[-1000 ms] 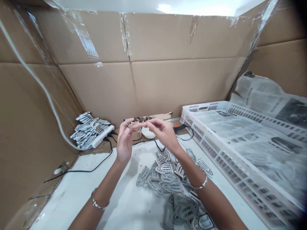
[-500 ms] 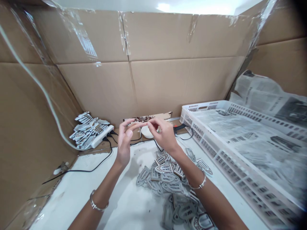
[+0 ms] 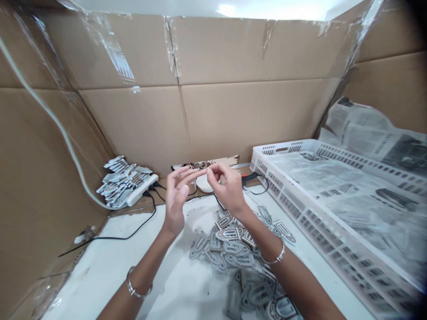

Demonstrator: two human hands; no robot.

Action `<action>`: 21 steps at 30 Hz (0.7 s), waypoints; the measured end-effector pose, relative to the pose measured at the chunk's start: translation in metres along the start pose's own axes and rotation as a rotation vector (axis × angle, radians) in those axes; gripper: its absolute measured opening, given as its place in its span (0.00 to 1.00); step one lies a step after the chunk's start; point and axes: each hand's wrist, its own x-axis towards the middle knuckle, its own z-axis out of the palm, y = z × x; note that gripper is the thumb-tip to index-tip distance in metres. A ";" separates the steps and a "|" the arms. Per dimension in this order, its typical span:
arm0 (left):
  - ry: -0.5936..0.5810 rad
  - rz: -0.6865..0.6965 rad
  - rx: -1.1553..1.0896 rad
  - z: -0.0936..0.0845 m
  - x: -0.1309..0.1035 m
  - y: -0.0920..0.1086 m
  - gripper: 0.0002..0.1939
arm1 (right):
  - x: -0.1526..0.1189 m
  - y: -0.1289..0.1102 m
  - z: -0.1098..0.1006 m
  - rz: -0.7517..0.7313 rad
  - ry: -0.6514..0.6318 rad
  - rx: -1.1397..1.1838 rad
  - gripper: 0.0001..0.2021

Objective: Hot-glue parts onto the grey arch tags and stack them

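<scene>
A small thin piece sits up in the air between the two hands, above the back part of the desk, and it is too small and blurry to tell just what it is. The left hand is raised with its palm turned toward the right, and its fingers are mostly straight, with the tips touching the piece. The right hand pinches the other end with thumb and first finger, while its other fingers curl in. The piece seems to lie sideways, its long way running from one hand to the other, so both hands are about as near to it. Right under the right arm, on the desk, lies a pile of grey clips that spreads down to the near edge. At the back left corner is another heap of clips, resting on a white power strip, with black cords running over the desk. A small white bowl sits just behind the hands. Along the right edge stands a white plastic crate lined with newspaper. Cardboard walls stand around it all
</scene>
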 end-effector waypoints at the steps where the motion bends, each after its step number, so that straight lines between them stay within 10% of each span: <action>1: 0.010 -0.002 -0.003 0.000 0.000 0.000 0.16 | 0.000 0.000 0.000 0.036 -0.011 0.035 0.07; 14: 0.057 -0.132 -0.133 -0.007 0.010 0.005 0.17 | 0.008 0.003 0.000 0.446 -0.156 0.574 0.10; 21: 0.144 -0.040 0.287 -0.013 0.012 0.006 0.12 | 0.008 0.003 0.001 0.465 -0.239 0.696 0.09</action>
